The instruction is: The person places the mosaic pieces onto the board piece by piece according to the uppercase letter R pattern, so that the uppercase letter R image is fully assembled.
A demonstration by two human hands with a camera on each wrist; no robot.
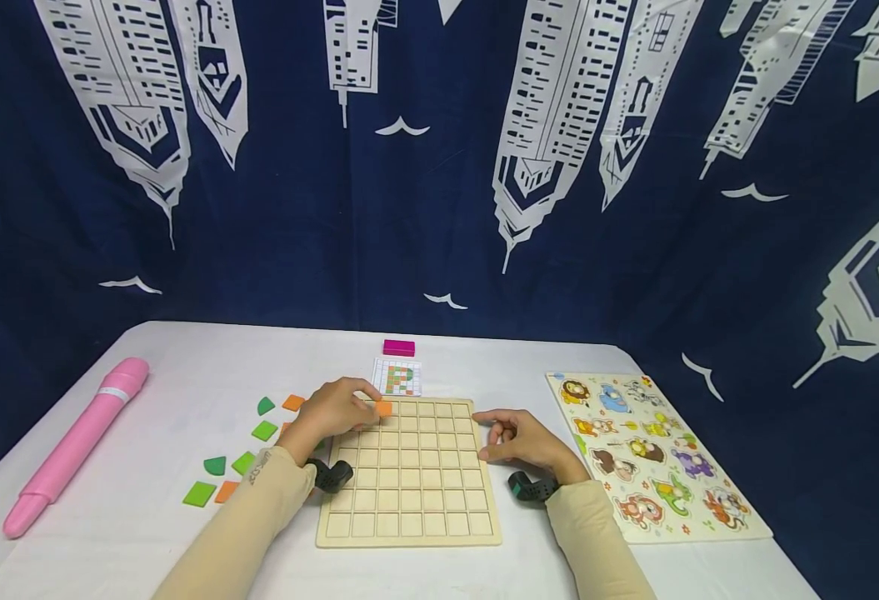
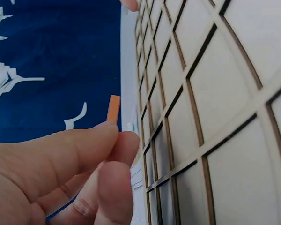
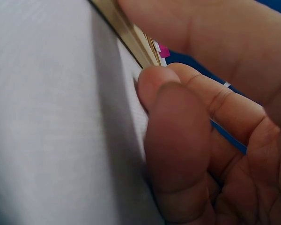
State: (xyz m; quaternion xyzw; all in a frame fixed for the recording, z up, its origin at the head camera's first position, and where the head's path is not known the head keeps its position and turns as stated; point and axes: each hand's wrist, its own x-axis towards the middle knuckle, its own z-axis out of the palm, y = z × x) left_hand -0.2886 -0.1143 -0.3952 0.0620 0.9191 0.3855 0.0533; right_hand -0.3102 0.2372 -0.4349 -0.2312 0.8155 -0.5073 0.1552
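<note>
My left hand (image 1: 337, 410) pinches a small orange square tile (image 1: 384, 408) between thumb and fingers, over the far left part of a wooden grid board (image 1: 409, 502). In the left wrist view the tile (image 2: 113, 108) stands out edge-on past the fingertips, beside the raised grid lines. My right hand (image 1: 520, 442) is at the board's right edge, its index finger stretched toward the far corner and its thumb lower along the side. The right wrist view shows its fingertips right at the board's edge (image 3: 126, 30), with the other fingers bent.
Loose green tiles (image 1: 199, 494) and orange tiles (image 1: 293, 402) lie left of the board, some behind the left arm. Beyond it are a pattern card (image 1: 397, 377) and a magenta block (image 1: 398, 347). A pink stick (image 1: 79, 446) lies far left; an animal puzzle board (image 1: 652, 454) lies right.
</note>
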